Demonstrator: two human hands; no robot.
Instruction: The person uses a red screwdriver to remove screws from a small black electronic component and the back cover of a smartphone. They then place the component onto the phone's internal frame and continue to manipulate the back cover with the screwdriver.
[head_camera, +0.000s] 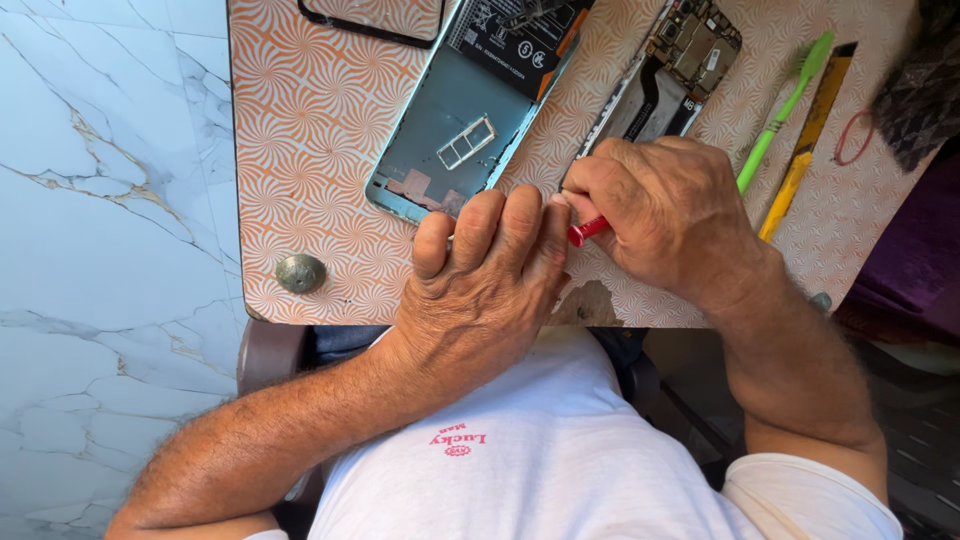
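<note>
white marble floor with grey and gold veins fills the left side, and over it sits a small table (300, 150) with an orange-and-white swirl pattern top, chipped at the near edge. only one view to go on, the head camera looking straight down.

the right hand (670, 215) is curled tight round a red-handled tool (588, 231), probably a small screwdriver, though only the red butt end pokes out so i can't see the tip. its fingers are wrapped closed on the handle. the left hand (485, 275) lies knuckles-up just beside it, fingers narrow and bunched, tips touching the red tool end and the table. whether it pins anything underneath, can't tell.

right above the right hand is an opened phone body (665, 75) with its circuit board and black battery exposed, touching the knuckles. left of that lies a pale blue-grey phone back frame (450, 140) with a little metal sim tray (466, 142) resting on it. a black screen frame (372, 30) peeks in at the top edge.

handling-wise i'd say the phone body is light, stiff, and fragile around the board and ribbon parts, so hold it by the outer edges, not the components. the screwdriver handle looks smooth and thin, so it wants a pinch close to the tip.

off to the right: a green toothbrush (785, 105), a yellow flat pry strip (805, 145), a red rubber band (853, 138). a round metal knob (300, 272) sits near the table's front left corner.
</note>
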